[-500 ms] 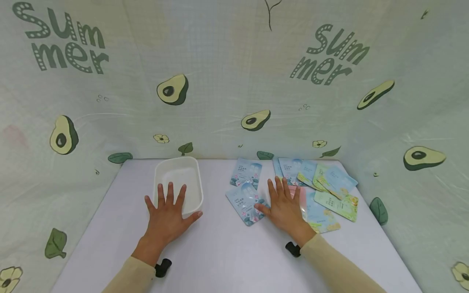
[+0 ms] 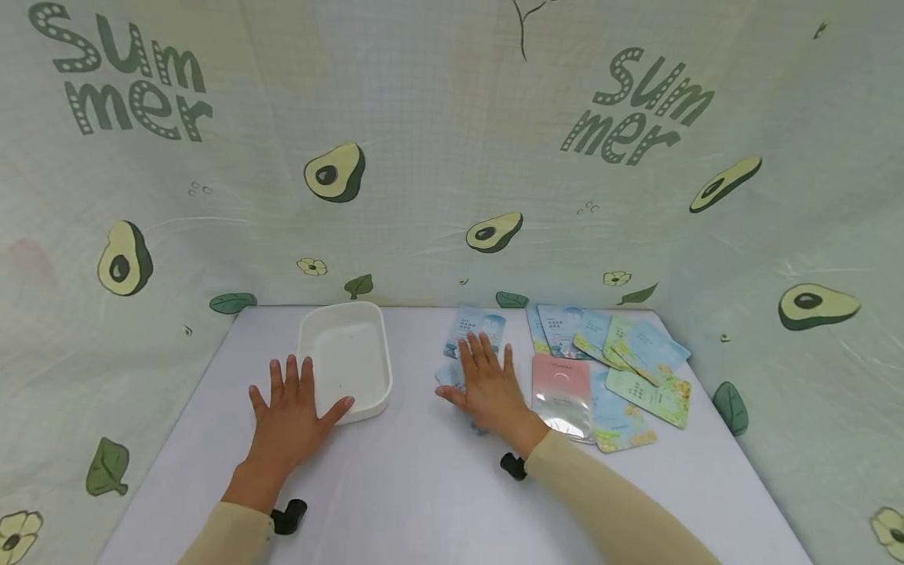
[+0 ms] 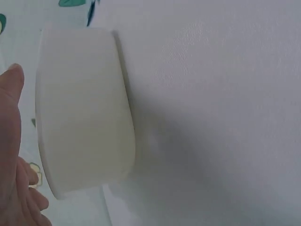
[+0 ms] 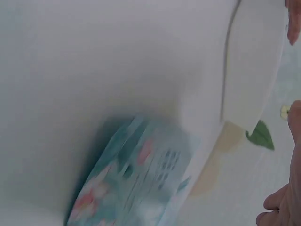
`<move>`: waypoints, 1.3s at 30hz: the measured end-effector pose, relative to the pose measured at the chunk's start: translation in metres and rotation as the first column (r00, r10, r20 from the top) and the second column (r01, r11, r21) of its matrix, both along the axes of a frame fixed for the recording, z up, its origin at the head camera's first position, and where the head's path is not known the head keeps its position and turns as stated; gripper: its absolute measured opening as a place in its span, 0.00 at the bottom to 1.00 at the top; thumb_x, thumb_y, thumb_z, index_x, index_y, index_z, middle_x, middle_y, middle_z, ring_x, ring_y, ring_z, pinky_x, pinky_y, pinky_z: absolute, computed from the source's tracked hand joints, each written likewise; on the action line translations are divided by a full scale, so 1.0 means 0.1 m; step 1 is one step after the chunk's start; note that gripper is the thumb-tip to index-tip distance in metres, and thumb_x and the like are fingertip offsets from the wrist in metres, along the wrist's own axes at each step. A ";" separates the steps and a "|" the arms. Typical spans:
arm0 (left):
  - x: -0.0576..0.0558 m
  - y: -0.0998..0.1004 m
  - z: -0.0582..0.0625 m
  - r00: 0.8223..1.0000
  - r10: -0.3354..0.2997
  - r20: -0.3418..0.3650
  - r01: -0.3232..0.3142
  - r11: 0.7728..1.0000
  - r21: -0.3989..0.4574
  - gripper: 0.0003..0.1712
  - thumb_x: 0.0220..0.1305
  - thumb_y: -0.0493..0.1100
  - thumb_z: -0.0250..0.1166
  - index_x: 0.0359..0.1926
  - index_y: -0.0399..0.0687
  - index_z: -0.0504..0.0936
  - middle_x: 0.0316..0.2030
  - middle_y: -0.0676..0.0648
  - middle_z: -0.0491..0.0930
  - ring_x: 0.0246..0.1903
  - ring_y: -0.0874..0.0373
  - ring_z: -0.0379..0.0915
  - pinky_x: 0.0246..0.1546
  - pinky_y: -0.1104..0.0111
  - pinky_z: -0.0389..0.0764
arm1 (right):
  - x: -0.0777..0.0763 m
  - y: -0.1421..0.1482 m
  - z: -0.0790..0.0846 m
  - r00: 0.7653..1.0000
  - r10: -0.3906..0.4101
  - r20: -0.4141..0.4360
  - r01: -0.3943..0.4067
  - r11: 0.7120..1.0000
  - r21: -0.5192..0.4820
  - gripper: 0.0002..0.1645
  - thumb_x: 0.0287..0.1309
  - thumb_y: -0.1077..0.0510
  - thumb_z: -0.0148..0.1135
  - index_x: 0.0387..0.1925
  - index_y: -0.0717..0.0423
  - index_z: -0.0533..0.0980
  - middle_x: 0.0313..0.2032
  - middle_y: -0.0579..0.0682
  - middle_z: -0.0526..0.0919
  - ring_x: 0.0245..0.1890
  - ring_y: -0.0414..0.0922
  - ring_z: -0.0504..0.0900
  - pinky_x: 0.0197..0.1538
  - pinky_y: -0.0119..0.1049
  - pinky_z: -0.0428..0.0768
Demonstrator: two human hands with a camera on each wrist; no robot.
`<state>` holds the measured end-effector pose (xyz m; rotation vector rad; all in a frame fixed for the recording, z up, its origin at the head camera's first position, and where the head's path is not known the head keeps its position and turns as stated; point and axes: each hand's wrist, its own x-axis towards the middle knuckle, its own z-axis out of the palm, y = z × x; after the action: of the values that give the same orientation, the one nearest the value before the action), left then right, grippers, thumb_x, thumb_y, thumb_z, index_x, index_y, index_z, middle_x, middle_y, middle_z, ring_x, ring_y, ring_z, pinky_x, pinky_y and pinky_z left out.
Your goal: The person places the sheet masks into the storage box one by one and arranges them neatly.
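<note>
Blue packet [image 4: 134, 181], partly hidden, lettering [image 4: 168, 165] blurred

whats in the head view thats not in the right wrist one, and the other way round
Only the head view: the pink packet, the green packets and the floor inside the tray.

Only the right wrist view: the blurred flowers and lettering on the blue packet, which the right hand mostly covers in the head view.

Both: the tray, the right hand, part of that blue packet, the table and the printed cloth.
</note>
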<state>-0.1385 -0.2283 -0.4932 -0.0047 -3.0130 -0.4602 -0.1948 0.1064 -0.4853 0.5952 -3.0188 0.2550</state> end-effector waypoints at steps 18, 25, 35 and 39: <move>0.02 0.21 -0.14 0.989 -0.148 0.026 0.148 0.989 -0.009 0.68 0.69 0.78 0.57 0.79 0.21 0.48 0.80 0.22 0.46 0.80 0.25 0.42 0.76 0.31 0.53 | 0.34 -0.49 -0.10 0.981 0.182 0.075 -0.177 0.982 -0.064 0.56 0.75 0.24 0.43 0.83 0.60 0.53 0.83 0.58 0.53 0.85 0.55 0.48 0.81 0.64 0.53; 0.17 0.36 -0.13 0.985 -0.174 -0.006 0.174 0.985 -0.013 0.68 0.68 0.76 0.60 0.79 0.21 0.50 0.80 0.23 0.48 0.80 0.27 0.45 0.76 0.32 0.56 | 0.51 -0.28 -0.12 0.977 0.208 0.050 -0.204 0.975 -0.084 0.54 0.76 0.25 0.42 0.82 0.62 0.57 0.81 0.59 0.59 0.83 0.57 0.55 0.79 0.65 0.58; 0.20 0.47 -0.12 0.978 -0.206 0.013 0.206 0.979 0.010 0.69 0.66 0.78 0.60 0.80 0.23 0.50 0.81 0.26 0.47 0.81 0.30 0.43 0.77 0.34 0.54 | -0.19 0.35 -0.16 0.989 0.146 0.021 -0.142 0.982 -0.125 0.40 0.79 0.41 0.55 0.79 0.60 0.62 0.75 0.60 0.69 0.75 0.59 0.69 0.75 0.58 0.71; 0.21 0.49 -0.12 0.978 -0.206 0.039 0.205 0.978 0.023 0.70 0.66 0.80 0.58 0.80 0.24 0.48 0.82 0.27 0.46 0.82 0.32 0.41 0.78 0.35 0.52 | -0.55 0.53 -0.15 0.986 0.152 0.075 -0.153 0.988 0.001 0.47 0.73 0.36 0.61 0.81 0.56 0.60 0.75 0.59 0.68 0.74 0.59 0.68 0.74 0.59 0.72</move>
<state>-0.1175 -0.1796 -0.5055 -0.3124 -3.0621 -0.5121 -0.2503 0.1590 -0.5001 0.8375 -3.0494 0.2798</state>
